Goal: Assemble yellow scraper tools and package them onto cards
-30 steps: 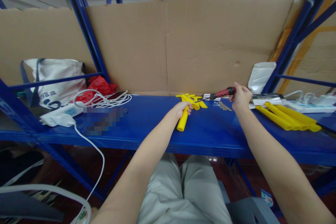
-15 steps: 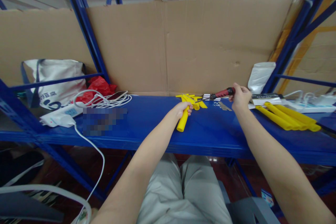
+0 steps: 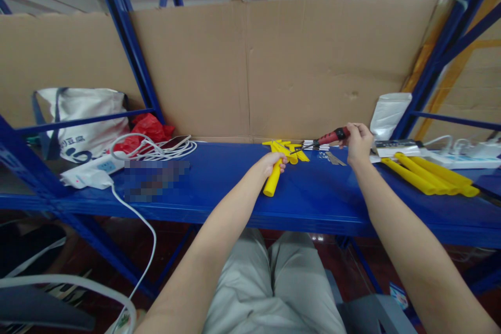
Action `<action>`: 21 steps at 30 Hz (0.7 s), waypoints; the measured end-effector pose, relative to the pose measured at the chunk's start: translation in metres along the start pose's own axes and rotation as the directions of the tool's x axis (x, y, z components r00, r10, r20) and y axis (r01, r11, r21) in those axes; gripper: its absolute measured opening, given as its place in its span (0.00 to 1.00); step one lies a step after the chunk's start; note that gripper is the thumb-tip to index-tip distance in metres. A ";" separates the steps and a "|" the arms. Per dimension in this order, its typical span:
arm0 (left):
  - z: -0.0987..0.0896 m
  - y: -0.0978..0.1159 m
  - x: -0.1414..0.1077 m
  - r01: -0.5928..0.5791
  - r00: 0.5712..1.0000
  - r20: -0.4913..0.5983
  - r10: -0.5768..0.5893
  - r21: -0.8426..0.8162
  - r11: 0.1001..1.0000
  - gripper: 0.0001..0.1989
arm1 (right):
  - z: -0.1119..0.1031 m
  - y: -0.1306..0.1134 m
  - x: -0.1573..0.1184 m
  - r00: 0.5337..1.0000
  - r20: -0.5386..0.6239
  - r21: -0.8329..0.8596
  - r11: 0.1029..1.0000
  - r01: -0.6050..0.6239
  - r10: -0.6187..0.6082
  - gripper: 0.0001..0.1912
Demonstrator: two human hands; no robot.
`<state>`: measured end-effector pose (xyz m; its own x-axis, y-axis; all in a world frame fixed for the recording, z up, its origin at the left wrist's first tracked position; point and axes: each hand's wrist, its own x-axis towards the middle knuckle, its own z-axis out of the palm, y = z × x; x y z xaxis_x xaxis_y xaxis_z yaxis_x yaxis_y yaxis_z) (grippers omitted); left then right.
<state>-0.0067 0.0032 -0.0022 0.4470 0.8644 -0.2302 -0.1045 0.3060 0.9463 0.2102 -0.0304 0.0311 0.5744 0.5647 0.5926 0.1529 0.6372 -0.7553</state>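
My left hand point(image 3: 276, 163) is closed around a yellow tube point(image 3: 271, 186), which slants down toward the front edge of the blue shelf point(image 3: 219, 182). Between the fingers and thumb of my right hand point(image 3: 359, 142) is a screwdriver point(image 3: 331, 137) with a red and black handle and a thin dark shaft. The shaft points left and down, its tip close to the upper end of the tube by my left hand. Several small yellow pieces point(image 3: 301, 156) lie just beyond that hand. Black-and-white strips point(image 3: 311, 144) lie behind the shaft.
More yellow tubes point(image 3: 426, 177) lie at the right, near a white power strip point(image 3: 469, 158) and a silvery pouch point(image 3: 389, 115). Cardboard point(image 3: 313, 68) closes off the back. On the left are coiled white cables point(image 3: 172, 151), a red bag point(image 3: 148, 128) and a cloth bag point(image 3: 86, 120).
The screwdriver's handle and my right hand have shifted slightly to the left. My left hand and the tube stay where they were.
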 end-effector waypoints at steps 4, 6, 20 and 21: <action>0.002 0.004 -0.007 0.018 1.000 -0.021 -0.018 0.006 1.000 0.07 | -0.003 0.003 0.002 0.995 0.095 -0.034 0.999 0.033 -0.030 0.07; 0.003 0.007 -0.011 0.029 0.999 -0.028 -0.029 0.005 1.000 0.08 | -0.005 0.005 0.003 0.992 0.121 -0.054 0.997 0.051 -0.044 0.06; 0.003 0.009 -0.011 0.041 0.996 -0.074 -0.041 0.007 0.999 0.08 | -0.007 0.001 0.003 0.983 0.163 -0.056 0.994 0.097 -0.087 0.15; 0.003 0.008 -0.011 0.041 0.996 -0.077 -0.040 0.004 0.999 0.08 | -0.006 -0.001 0.002 0.985 0.161 -0.036 0.997 0.069 -0.062 0.15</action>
<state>-0.0096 -0.0049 0.0088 0.3814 0.8795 -0.2847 -0.0826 0.3391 0.9371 0.2161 -0.0333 0.0309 0.4264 0.6010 0.6760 0.2211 0.6554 -0.7222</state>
